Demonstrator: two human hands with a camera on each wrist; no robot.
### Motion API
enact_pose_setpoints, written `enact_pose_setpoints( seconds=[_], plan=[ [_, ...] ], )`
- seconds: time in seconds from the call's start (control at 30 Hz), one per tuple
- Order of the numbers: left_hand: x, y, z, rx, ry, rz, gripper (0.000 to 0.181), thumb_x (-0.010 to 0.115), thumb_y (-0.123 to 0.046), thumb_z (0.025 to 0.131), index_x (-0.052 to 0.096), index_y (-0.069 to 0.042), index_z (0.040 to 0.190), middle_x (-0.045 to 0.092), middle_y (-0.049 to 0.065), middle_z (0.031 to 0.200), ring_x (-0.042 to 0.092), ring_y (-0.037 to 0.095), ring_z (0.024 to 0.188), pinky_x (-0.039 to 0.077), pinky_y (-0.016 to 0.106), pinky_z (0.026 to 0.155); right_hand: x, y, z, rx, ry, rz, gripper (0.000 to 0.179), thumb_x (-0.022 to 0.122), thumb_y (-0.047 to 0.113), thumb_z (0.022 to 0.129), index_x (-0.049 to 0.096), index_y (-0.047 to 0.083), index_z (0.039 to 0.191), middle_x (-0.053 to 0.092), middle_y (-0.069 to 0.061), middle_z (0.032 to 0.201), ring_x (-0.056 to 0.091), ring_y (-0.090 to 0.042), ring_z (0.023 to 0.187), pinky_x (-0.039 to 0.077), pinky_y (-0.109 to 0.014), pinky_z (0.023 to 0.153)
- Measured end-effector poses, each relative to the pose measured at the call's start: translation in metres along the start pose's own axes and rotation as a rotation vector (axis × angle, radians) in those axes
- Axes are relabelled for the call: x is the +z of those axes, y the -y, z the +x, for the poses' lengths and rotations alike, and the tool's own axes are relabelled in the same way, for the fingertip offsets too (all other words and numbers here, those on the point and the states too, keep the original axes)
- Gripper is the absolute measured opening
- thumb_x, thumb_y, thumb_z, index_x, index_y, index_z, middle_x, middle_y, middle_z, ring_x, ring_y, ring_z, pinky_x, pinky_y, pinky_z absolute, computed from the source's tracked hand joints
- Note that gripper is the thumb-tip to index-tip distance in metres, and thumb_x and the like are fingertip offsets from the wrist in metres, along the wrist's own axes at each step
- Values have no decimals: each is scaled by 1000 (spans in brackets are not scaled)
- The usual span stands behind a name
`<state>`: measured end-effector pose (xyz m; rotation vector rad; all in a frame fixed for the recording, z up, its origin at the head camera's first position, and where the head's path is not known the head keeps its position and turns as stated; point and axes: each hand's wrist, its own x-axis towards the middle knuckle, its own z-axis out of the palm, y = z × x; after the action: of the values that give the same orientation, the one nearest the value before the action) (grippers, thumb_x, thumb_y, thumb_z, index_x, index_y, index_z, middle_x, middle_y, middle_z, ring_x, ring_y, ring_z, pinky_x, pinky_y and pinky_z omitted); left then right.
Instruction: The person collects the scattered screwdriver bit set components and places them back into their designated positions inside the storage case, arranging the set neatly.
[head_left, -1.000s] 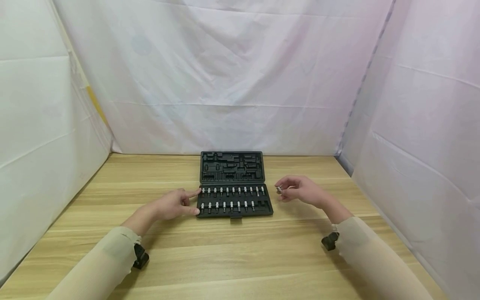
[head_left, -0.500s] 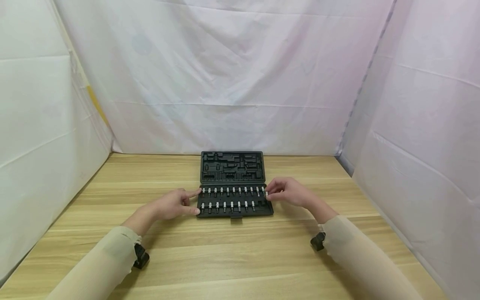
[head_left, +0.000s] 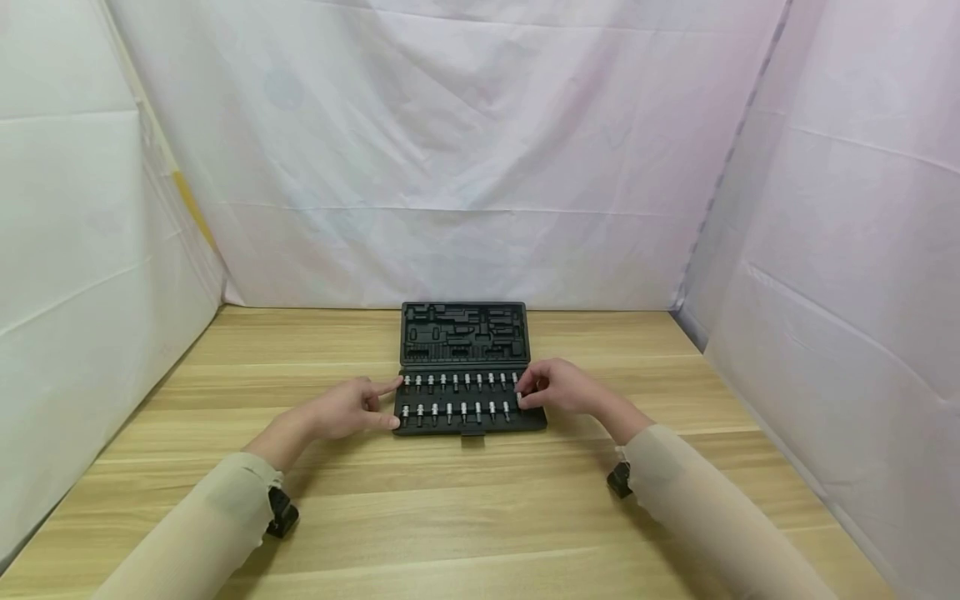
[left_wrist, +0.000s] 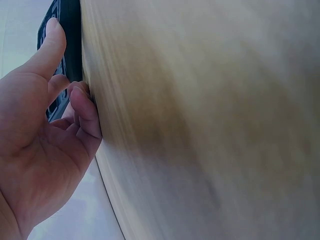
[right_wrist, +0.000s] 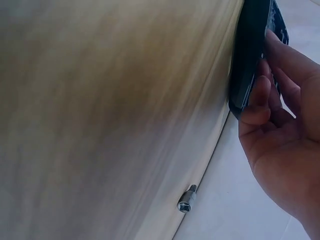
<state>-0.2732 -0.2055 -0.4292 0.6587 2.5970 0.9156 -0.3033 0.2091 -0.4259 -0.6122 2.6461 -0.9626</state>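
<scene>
A black socket-bit case [head_left: 437,398] lies unfolded on the table, its base holding two rows of silver bit sockets. At its left end, my left hand [head_left: 347,409] touches the edge with index finger and thumb spread apart; the left wrist view has the thumb over the case's side [left_wrist: 74,45] and other fingers bent below. My right hand [head_left: 564,388] reaches over the right end and pinches a silver bit socket [head_left: 518,398] between thumb and fingers, above the gap between the rows. In the right wrist view, another bit socket [right_wrist: 185,201] lies on the table.
The moulded lid [head_left: 465,357] leans back behind the base. A wood-grain table [head_left: 450,517] stretches around the case. White cloth [head_left: 465,150] hangs behind and on both sides. A black wrist camera [head_left: 282,512] sits by the left cuff.
My right hand has moved left from beside the case to over its right end, carrying the bit socket. It now covers the last socket of the back row. My left hand has stayed put.
</scene>
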Motion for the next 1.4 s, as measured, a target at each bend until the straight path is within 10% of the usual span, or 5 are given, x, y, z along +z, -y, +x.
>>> enact_pose_setpoints(
  seconds=[1.4],
  plan=[
    [1, 0, 1, 1, 1, 11, 86, 82, -41, 99, 42, -12, 169, 59, 9, 100, 51, 20, 84, 47, 32, 71, 0, 5, 10, 40, 124, -76, 22, 79, 24, 103, 76, 21, 125, 55, -3, 85, 45, -19, 87, 40, -38, 83]
  ],
)
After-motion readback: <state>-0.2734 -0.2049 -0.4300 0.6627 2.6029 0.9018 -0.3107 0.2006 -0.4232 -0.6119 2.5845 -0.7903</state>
